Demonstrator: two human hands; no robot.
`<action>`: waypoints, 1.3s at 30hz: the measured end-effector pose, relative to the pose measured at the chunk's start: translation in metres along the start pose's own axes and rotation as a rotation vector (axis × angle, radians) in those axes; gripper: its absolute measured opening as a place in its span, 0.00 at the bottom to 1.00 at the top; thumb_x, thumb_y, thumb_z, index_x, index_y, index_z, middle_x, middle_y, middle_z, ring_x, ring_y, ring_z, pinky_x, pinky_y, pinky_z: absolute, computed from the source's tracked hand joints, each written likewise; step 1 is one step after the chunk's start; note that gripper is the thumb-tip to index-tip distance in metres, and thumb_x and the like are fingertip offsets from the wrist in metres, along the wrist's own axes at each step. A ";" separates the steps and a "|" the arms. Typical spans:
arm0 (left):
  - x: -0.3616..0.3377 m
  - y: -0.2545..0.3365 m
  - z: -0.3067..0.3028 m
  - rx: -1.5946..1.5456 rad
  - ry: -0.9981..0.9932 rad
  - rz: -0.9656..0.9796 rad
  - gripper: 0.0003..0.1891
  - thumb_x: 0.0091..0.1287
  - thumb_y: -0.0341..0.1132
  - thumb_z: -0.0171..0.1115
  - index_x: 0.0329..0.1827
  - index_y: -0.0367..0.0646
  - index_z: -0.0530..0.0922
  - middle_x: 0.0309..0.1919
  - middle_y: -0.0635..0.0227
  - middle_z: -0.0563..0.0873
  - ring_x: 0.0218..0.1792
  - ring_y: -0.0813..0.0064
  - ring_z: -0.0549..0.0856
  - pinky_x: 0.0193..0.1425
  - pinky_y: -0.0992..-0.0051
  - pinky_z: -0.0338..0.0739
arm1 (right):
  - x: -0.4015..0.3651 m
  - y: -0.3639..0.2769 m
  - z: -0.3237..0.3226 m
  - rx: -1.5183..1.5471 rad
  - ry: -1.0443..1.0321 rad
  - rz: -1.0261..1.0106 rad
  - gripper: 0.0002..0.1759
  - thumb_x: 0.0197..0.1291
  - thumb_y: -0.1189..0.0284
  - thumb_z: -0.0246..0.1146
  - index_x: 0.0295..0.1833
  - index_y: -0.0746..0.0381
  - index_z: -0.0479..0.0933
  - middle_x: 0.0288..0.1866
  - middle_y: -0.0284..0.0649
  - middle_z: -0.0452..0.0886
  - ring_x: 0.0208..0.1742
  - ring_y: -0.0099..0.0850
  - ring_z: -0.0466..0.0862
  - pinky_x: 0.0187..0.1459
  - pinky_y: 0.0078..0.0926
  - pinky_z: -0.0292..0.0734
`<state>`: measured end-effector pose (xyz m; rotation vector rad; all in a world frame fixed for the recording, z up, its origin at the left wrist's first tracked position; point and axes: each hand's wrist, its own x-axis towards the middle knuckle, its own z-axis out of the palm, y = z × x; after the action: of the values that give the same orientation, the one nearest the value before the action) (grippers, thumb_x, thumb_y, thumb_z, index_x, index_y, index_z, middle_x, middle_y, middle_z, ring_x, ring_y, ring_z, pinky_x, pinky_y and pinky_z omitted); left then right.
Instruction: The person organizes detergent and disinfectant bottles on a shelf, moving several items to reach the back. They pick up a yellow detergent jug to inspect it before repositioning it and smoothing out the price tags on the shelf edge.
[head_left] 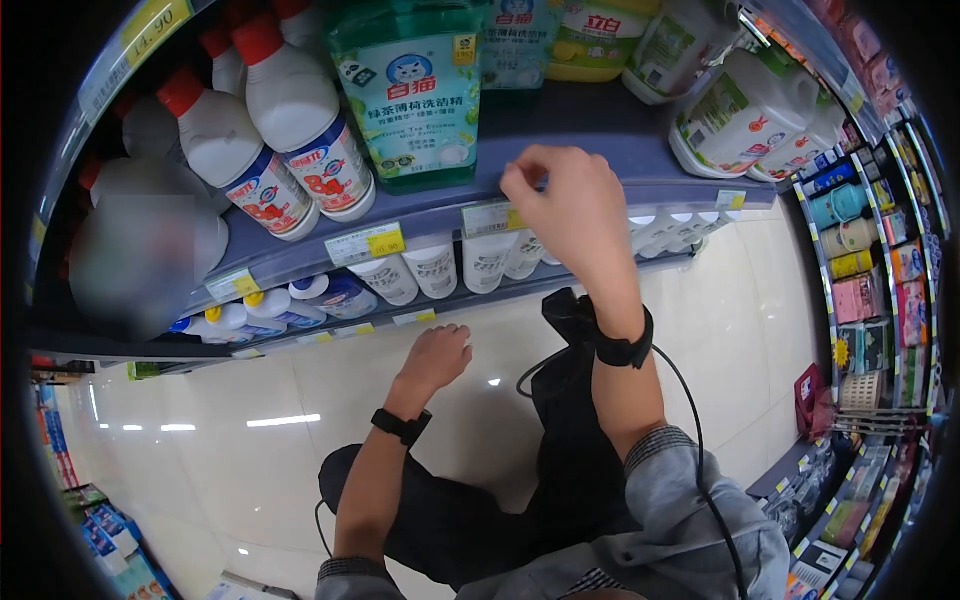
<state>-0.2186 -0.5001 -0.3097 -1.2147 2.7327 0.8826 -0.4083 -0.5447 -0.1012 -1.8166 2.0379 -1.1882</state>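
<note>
My right hand [570, 200] is over the front edge of the upper shelf, thumb and forefinger curled into a ring. I see nothing between those fingers. Just beside it is a price tag [490, 218]; contact between the two cannot be made out. Left of this hand stands a large green dish soap bottle [415, 110], upright. Lower down, in front of the bottom shelf, my left hand [438, 358] hangs with loosely bent fingers and holds nothing visible. Both wrists wear black bands.
White bottles with red caps [305, 120] crowd the shelf's left part. White jugs [740, 115] stand on its right. Smaller bottles [435, 270] line the shelf below. A black cable [700, 440] runs along my right arm. Stocked shelves [860, 260] rise at the right.
</note>
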 end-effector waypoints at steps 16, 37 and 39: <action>0.003 -0.002 0.009 0.042 -0.085 -0.025 0.13 0.61 0.39 0.55 0.41 0.38 0.75 0.39 0.56 0.82 0.44 0.57 0.81 0.51 0.61 0.72 | -0.017 0.012 0.015 -0.237 -0.109 -0.132 0.05 0.49 0.73 0.65 0.31 0.64 0.80 0.32 0.43 0.76 0.38 0.41 0.79 0.38 0.35 0.76; -0.001 -0.006 0.005 0.029 -0.134 -0.048 0.14 0.62 0.39 0.56 0.46 0.39 0.74 0.41 0.56 0.81 0.46 0.55 0.79 0.54 0.62 0.71 | -0.012 0.003 0.016 -0.235 -0.202 -0.167 0.12 0.46 0.70 0.68 0.25 0.65 0.73 0.27 0.42 0.74 0.28 0.42 0.77 0.30 0.36 0.72; -0.003 -0.006 0.007 0.036 -0.106 -0.042 0.13 0.61 0.39 0.57 0.42 0.39 0.75 0.39 0.57 0.82 0.45 0.58 0.80 0.53 0.62 0.72 | -0.012 0.005 0.015 -0.205 -0.205 -0.156 0.10 0.46 0.70 0.67 0.26 0.65 0.75 0.28 0.41 0.76 0.29 0.42 0.78 0.30 0.36 0.72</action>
<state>-0.2140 -0.4980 -0.3175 -1.1790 2.6190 0.8637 -0.4003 -0.5415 -0.1190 -2.1274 1.9941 -0.8096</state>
